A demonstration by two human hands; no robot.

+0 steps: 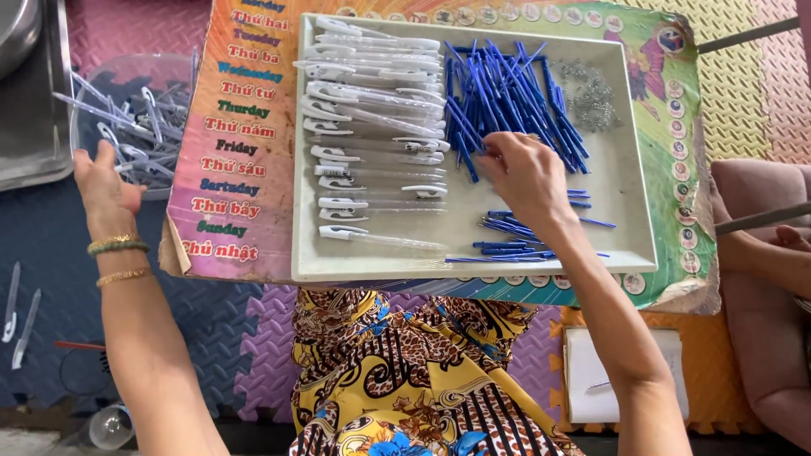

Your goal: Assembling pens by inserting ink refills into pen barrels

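Tray [629, 211]: shallow rect., off-white plastic, sitting on a glossy printed board [253, 169] w/ rainbow colours, resting across the person's lap.

Blue refills [507, 97]: thin, straight plastic sticks, lying in a loose crisscross heap in the tray's upper middle; a few more strays [507, 245] lying near the front edge.

Clear pen barrels [372, 110]: transparent tubes w/ white clips, lying in rough rows along the tray's left half.

Springs [587, 93]: tiny metal coils, grey, shiny, bunching in a small pile at the tray's upper right.

Right hand [528, 173]: hovering palm-down over the tray's middle, fingers curling at the lower edge of the refill heap, fingertips [494, 143] touching the blue sticks; whether any is being pinched cannot be told.

Left hand [106, 190]: reaching out to the left, off the board, fingers spread and loose, gripping nothing, sitting just at the rim of a clear plastic tub [93, 76]. The tub is holding more finished-looking clear pens [139, 118] in a jumble. Wrist is wearing gold and green bangles [118, 247].

Floor: foam puzzle mats [51, 245], textured, blue and purple.
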